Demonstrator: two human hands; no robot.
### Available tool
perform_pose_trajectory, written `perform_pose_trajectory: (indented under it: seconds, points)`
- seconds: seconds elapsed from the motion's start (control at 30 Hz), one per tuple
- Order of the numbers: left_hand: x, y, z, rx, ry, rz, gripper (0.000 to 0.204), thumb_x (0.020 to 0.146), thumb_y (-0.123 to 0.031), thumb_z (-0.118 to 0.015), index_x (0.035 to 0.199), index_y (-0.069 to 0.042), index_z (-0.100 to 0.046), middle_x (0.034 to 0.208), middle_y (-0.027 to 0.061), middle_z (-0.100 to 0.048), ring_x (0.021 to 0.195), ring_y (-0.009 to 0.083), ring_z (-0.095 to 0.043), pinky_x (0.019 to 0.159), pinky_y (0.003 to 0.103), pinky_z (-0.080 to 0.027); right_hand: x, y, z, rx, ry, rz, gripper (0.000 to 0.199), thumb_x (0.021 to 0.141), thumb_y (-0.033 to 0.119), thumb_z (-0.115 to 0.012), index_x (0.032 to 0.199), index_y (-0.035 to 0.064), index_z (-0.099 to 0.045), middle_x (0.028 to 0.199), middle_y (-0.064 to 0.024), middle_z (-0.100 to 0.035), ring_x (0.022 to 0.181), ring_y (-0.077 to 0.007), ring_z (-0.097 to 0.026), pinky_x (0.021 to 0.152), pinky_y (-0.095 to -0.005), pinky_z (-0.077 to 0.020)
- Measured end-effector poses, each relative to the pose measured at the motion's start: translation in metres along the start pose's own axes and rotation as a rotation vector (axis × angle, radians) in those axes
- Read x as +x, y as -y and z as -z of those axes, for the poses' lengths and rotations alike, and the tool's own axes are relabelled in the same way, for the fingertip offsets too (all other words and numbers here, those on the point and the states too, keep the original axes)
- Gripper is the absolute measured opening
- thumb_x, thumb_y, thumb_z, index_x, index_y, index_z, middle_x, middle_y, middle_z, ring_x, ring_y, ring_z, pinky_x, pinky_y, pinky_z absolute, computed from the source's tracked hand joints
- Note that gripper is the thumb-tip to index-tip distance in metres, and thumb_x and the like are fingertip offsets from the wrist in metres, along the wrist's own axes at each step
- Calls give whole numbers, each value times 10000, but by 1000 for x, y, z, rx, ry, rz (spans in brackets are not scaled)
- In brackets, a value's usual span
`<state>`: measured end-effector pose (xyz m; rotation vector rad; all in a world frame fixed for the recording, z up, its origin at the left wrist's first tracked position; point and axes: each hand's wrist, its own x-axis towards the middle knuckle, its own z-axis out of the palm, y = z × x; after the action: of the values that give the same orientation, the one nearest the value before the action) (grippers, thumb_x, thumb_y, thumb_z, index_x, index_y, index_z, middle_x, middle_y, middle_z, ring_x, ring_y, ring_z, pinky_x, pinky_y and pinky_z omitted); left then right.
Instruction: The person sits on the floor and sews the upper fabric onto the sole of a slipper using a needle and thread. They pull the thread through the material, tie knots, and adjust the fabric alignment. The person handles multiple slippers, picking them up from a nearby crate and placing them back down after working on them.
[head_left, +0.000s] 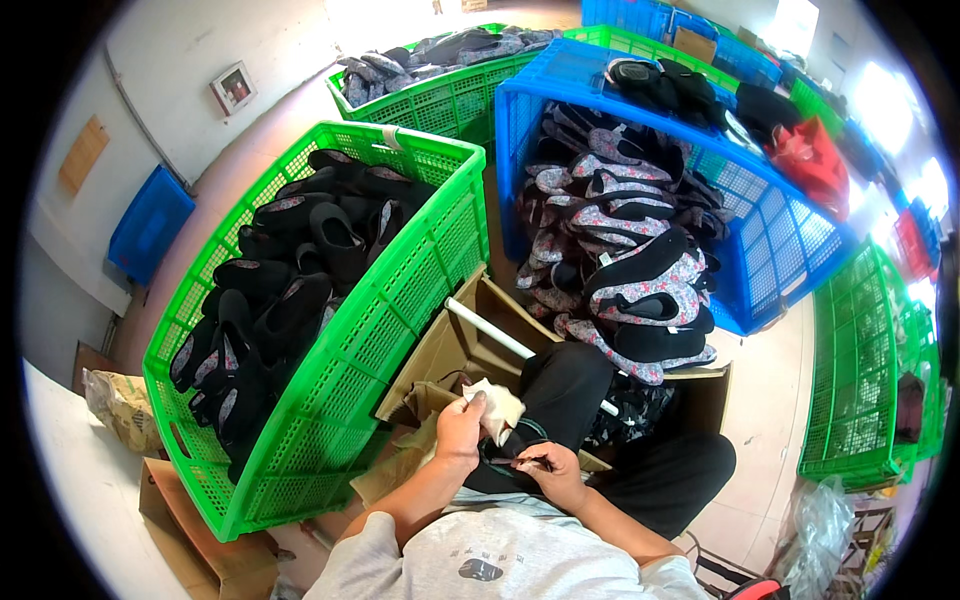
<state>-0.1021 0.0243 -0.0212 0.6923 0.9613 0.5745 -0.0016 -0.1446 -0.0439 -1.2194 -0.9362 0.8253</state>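
Note:
Low over my lap, my left hand is closed on a cream-white piece of cloth-like material, thumb on top. To its right and a little nearer, my right hand is closed round a small, thin, dark thing; its kind is too small to make out. A dark green cord or band curves between the two hands, just below the cream piece. Beneath them, my black trousers cover my bent legs.
A green crate of black slippers stands left. Ahead, a tipped blue crate spills flower-patterned slippers. A cardboard box with a white tube across it lies by my knees. Green crates stand right.

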Motion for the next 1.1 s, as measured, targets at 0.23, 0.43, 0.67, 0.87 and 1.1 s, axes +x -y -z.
perform_pose_trajectory:
  seconds: [0.23, 0.43, 0.67, 0.87, 1.1]
  points:
    - [0, -7, 3, -201, 151, 105, 190, 974, -89, -544, 1126, -1, -617, 1004, 99, -688, 844, 223, -689, 744, 367, -565, -1, 3, 0, -13, -8, -17, 163, 838, -16, -733, 972, 26, -651, 902, -48, -679, 766, -93, -613, 663, -227, -483]
    - [-12, 7, 4, -196, 74, 261, 246, 959, -150, -599, 1160, -9, -608, 1014, 114, -693, 853, 258, -700, 769, 411, -574, -1, 5, -2, -57, -22, 0, 164, 838, -9, -738, 971, 34, -652, 902, -44, -682, 761, -92, -614, 651, -227, -480]
    - [-9, -8, 0, -128, 73, 191, 226, 945, -139, -608, 1118, 5, -620, 974, 132, -703, 837, 267, -712, 707, 407, -585, -1, -2, -1, 32, -17, -13, 157, 845, -15, -730, 974, 25, -650, 917, -42, -681, 774, -94, -617, 679, -226, -484]
    - [-8, -14, 0, -90, 108, 107, 211, 931, -86, -602, 1117, 8, -634, 961, 110, -704, 815, 234, -706, 710, 364, -582, 7, 17, -2, 110, -3, -115, 157, 887, -42, -668, 1038, -9, -639, 941, -38, -659, 862, -100, -639, 770, -230, -509]
    - [-8, -17, -15, -29, 62, -69, 166, 928, -108, -645, 1075, -33, -648, 947, 66, -695, 768, 171, -681, 654, 312, -563, 16, 32, -1, 59, -11, -122, 161, 879, -24, -684, 1037, -9, -660, 938, -30, -673, 791, -73, -613, 696, -207, -496]
